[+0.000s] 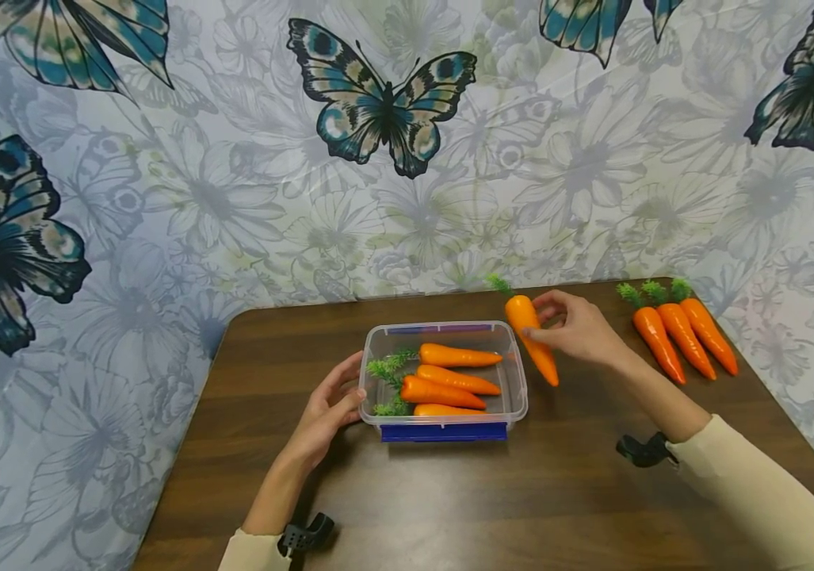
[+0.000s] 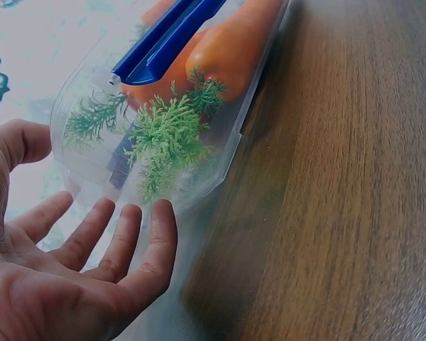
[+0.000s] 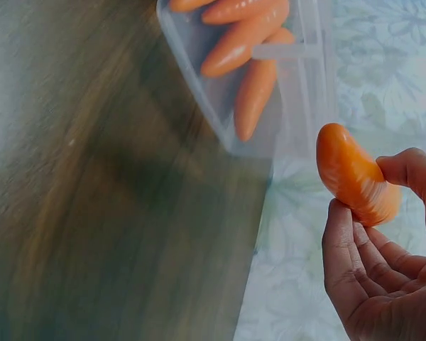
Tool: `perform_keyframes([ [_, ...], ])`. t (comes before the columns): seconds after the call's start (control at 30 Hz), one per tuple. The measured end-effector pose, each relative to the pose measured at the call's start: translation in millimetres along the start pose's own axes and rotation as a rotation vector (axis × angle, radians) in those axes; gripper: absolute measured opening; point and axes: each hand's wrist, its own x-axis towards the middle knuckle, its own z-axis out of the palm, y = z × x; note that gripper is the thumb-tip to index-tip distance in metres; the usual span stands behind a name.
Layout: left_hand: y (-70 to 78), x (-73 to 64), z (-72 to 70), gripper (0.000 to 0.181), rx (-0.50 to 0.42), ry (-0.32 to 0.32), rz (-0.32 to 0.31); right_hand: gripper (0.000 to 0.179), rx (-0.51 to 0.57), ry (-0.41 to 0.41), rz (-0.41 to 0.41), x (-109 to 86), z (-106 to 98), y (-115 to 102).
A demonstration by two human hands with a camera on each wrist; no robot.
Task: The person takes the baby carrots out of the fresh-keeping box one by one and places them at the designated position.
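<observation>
My right hand (image 1: pixel 578 327) pinches an orange carrot (image 1: pixel 531 337) with a green tuft between thumb and fingertips, just off the container's right end. In the right wrist view the carrot (image 3: pixel 355 170) is seen end-on above the fingers. A clear plastic container (image 1: pixel 517 408) with a blue clip (image 1: pixel 444 432) sits on the table, its top uncovered. Several carrots (image 1: pixel 442 392) lie inside, green tops toward the left. My left hand (image 1: pixel 324 408) touches the container's left end, fingers spread and loosely bent; the left wrist view shows the fingertips at its wall (image 2: pixel 224 167).
Three more carrots (image 1: pixel 676 337) lie side by side on the right of the brown wooden table (image 1: pixel 563 507). Behind the table hangs a butterfly-patterned cloth (image 1: pixel 235 198). A black strap device (image 1: pixel 305 533) is on the left wrist, another (image 1: pixel 642 450) on the right.
</observation>
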Motion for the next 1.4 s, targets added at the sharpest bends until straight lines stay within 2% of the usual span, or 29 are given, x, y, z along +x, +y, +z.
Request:
perform_keyframes([
  [0.37, -1.9, 2.0, 1.1, 0.062, -0.003, 0.012, -0.01, 0.069, -0.038, 0.027, 0.104, -16.4, -14, 31],
  [0.9, -1.4, 1.6, -2.3, 0.063, 0.005, 0.009, -0.011, 0.073, -0.114, 0.058, 0.17, -28.1, -23, 90],
  [1.07, -1.7, 0.4, -2.4, 0.063, 0.004, 0.012, -0.011, 0.074, -0.111, 0.056, 0.187, -29.9, -30, 101],
  [1.4, -2.3, 0.9, -0.8, 0.062, 0.005, 0.015, -0.025, 0.076, -0.203, 0.052, 0.202, -38.6, -47, 118],
])
